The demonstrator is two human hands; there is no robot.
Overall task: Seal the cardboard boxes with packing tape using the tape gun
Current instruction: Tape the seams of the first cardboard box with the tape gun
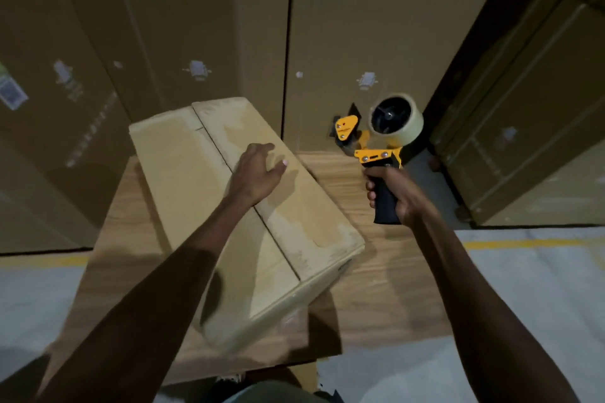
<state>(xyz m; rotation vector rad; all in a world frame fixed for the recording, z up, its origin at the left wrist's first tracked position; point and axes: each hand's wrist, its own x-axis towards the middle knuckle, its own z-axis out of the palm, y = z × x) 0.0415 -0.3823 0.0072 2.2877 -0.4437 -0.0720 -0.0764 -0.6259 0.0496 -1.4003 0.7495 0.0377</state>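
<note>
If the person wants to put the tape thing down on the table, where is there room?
Bare wood shows to the right of the cardboard box, under the right hand holding the tape gun, out to the wooden table edge. A narrower strip lies left of the box. The middle is crowded: the box fills it, with the left hand on top.

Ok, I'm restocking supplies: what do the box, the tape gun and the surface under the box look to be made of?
Box: matte tan cardboard, seam between flaps visible.
Tape gun: likely yellow metal or plastic frame with rivets, black textured grip held by the right hand; glossy pale tape roll.
Surface: wood-grain pattern, possibly laminate.
</note>
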